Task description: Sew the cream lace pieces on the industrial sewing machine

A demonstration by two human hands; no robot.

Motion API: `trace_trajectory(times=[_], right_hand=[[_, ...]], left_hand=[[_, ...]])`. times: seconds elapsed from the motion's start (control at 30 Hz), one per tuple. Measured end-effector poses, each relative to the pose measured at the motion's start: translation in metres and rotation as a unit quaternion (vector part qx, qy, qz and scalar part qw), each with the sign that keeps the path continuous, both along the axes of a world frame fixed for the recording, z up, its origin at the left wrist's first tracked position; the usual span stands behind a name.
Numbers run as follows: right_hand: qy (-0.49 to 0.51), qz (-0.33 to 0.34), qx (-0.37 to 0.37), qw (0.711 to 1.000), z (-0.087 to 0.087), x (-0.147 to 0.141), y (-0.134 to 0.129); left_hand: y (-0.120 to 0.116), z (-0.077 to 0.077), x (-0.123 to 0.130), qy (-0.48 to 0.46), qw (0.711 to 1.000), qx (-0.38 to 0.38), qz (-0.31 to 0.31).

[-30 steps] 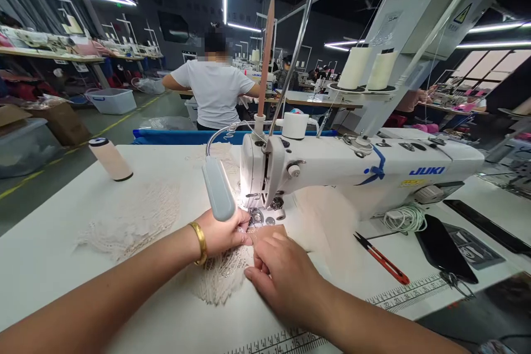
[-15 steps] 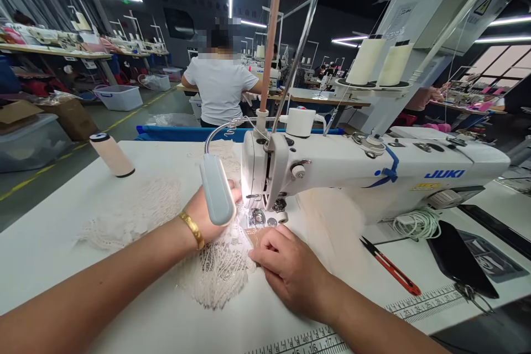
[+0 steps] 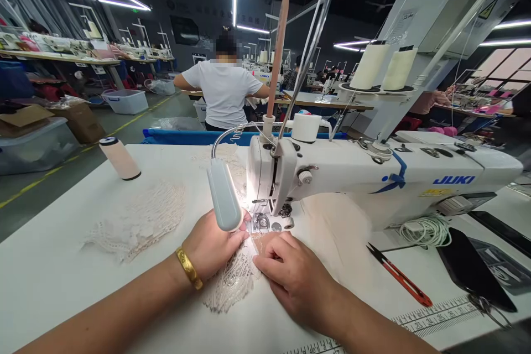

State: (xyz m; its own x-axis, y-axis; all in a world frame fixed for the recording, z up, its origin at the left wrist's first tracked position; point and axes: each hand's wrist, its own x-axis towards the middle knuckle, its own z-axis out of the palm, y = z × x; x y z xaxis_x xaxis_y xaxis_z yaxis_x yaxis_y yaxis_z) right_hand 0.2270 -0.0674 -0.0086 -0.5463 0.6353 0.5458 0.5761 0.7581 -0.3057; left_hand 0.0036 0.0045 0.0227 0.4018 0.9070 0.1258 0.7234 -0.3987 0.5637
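White fringed lace (image 3: 232, 283) lies just in front of the needle area of a white sewing machine (image 3: 348, 168). My left hand (image 3: 213, 243), with a gold bangle at the wrist, pinches the lace edge by the presser foot; a grey lamp head (image 3: 224, 194) hides part of its fingers. On the right of the lace, my right hand (image 3: 292, 276) is closed, thumb and curled fingers gripping the lace where it meets a tan piece of fabric (image 3: 260, 242). Sheer pale fabric (image 3: 336, 227) spreads under the machine arm.
More lace (image 3: 141, 215) lies on the table at left, near a peach thread cone (image 3: 120, 159). Red thread snips (image 3: 402, 276), a black phone (image 3: 475, 268) and a coiled white cord (image 3: 425, 231) sit at right. A person in a white shirt (image 3: 224, 91) sits ahead.
My left hand has drawn back toward me from beside the machine head, its thumb now showing at the lace edge. My right hand keeps its place. The whole view has shifted slightly.
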Motion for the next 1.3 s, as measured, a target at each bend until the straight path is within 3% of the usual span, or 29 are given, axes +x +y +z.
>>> trace_trajectory(times=[0.13, 0.3, 0.57, 0.63, 0.73, 0.93, 1.3], right_hand=[[-0.005, -0.001, -0.002, 1.0, 0.002, -0.001, 0.0], [0.001, -0.001, 0.007, 1.0, 0.003, -0.002, 0.0], [-0.016, -0.023, 0.002, 1.0, 0.001, -0.003, -0.001], [-0.016, -0.03, 0.005, 0.999, -0.001, -0.003, -0.001], [-0.014, -0.04, 0.013, 0.999, -0.002, -0.002, 0.0], [-0.019, -0.061, -0.009, 0.998, -0.002, -0.004, -0.001], [-0.013, -0.063, -0.019, 0.998, -0.003, -0.005, 0.0]], left_hand=[[0.001, -0.008, 0.0, 0.003, 0.999, 0.037, -0.025], [0.0, -0.017, 0.001, 0.031, 0.984, 0.152, -0.086], [-0.025, -0.001, 0.009, 0.139, 0.924, 0.322, -0.153], [-0.028, -0.001, 0.007, 0.153, 0.92, 0.315, -0.174], [-0.027, -0.009, 0.002, 0.141, 0.939, 0.258, -0.179], [-0.013, -0.02, -0.007, 0.102, 0.967, 0.184, -0.144], [-0.001, -0.031, -0.013, 0.109, 0.961, 0.203, -0.151]])
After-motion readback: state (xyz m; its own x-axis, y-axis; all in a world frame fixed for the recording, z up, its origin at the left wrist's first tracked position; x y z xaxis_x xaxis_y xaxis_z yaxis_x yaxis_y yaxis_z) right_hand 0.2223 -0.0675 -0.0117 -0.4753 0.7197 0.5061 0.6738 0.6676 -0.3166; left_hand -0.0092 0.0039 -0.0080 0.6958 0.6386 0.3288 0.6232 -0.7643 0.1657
